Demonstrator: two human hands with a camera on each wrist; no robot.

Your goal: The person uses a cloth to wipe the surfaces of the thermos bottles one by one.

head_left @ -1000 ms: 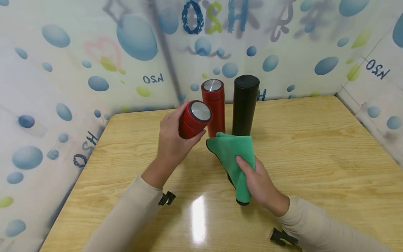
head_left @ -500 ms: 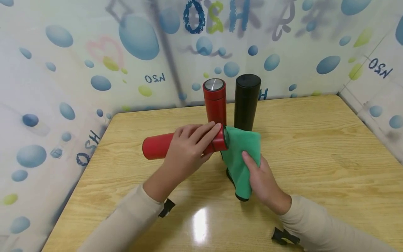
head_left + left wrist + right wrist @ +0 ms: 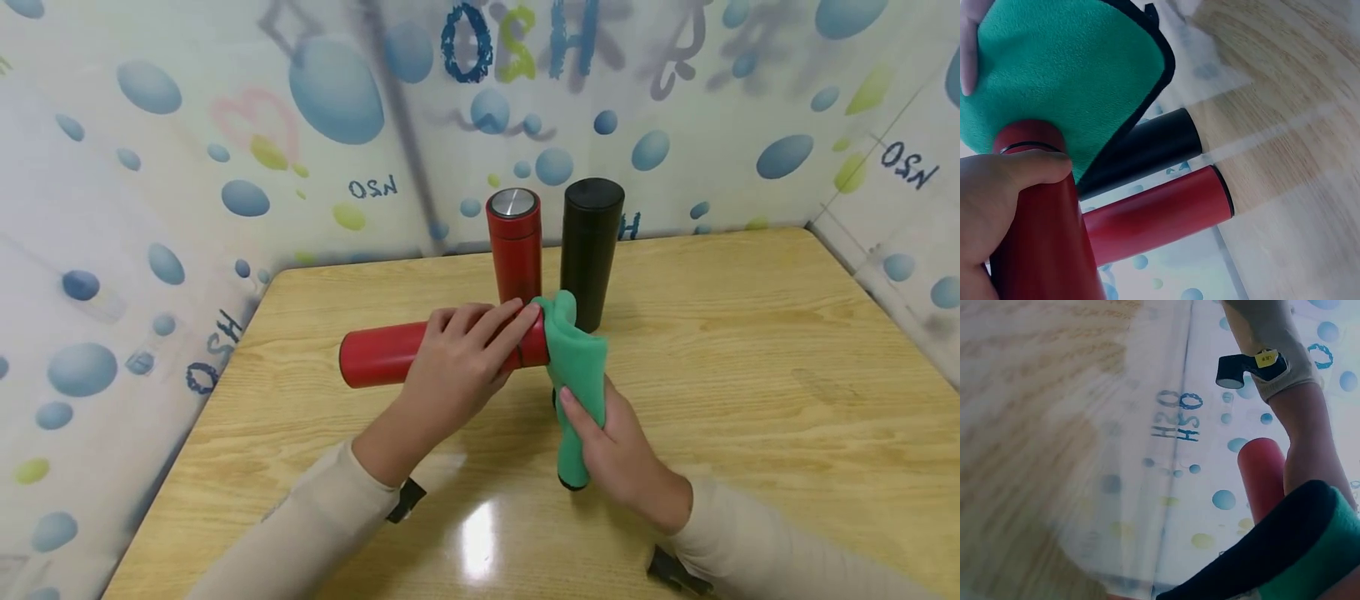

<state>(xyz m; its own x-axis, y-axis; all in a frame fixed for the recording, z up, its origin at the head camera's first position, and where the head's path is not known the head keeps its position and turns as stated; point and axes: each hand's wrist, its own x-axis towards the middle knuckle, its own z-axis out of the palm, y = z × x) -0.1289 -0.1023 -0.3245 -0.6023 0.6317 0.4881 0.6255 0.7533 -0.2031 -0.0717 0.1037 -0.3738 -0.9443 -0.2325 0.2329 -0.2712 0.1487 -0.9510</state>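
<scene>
My left hand [image 3: 457, 367] grips a red thermos bottle [image 3: 381, 354] that lies sideways above the table, its base toward the left. In the left wrist view the thumb wraps the red bottle [image 3: 1050, 231] just below its lid seam. A green cloth [image 3: 577, 367] with a dark edge is held in my right hand [image 3: 621, 446], thumb on top. The cloth covers the lid end of the bottle, hiding its top. In the left wrist view the green cloth [image 3: 1072, 69] spreads behind the lid. The right wrist view shows the cloth's dark edge [image 3: 1260, 544] close up.
Behind my hands a second red bottle [image 3: 515, 250] with a silver lid top stands upright. Beside it on the right stands a black bottle [image 3: 592, 250]. The wooden table [image 3: 750, 358] meets a patterned wall [image 3: 675, 183] at the back.
The held red bottle has turned from tilted, silver lid facing up, to sideways with its lid end at the cloth. The right hand has then folded the cloth around that end.
</scene>
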